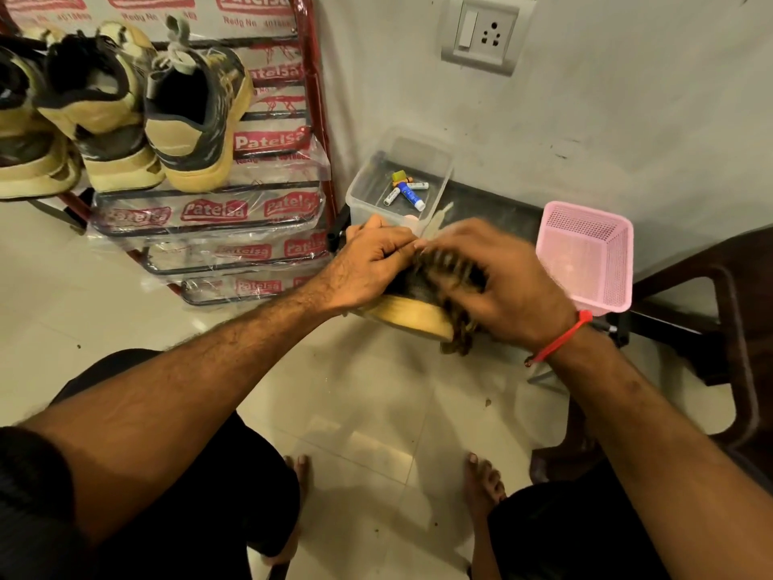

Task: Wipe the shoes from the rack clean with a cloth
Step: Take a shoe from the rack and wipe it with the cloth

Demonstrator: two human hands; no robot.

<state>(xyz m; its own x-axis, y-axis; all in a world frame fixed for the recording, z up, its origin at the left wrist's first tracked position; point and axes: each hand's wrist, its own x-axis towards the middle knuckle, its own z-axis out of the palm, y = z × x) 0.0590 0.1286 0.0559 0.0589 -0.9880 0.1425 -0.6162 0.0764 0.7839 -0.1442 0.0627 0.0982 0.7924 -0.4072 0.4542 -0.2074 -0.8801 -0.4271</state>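
**Shoe held and rubbed with a cloth, centre of frame**

Seen from above, looking down past 2 bare forearms. At centre, a tan-soled shoe [412,316] held in the air above a pale tiled floor [368,412], sole edge facing the camera. Left hand [368,265] clamped over the shoe's upper from the left, fingers [401,249] curled closed around it. Right hand [506,282], blurred with motion, pressed on the shoe's right end, fingers bent over a dark patterned cloth [458,328] bunched between palm and shoe; red thread bracelet [562,337] on that wrist.

In the upper left, a red-framed shoe rack [318,119] wrapped in printed plastic, with 3 more tan-and-dark shoes [192,119] on an upper tier, heels outward. Behind the hands, a clear plastic box [364,190] holding several small tubes or batteries, too small to tell which. To the right, a pink perforated basket [585,253], tilted. A wall switch and socket plate [487,31] at the top. Bare feet on the floor at the bottom.
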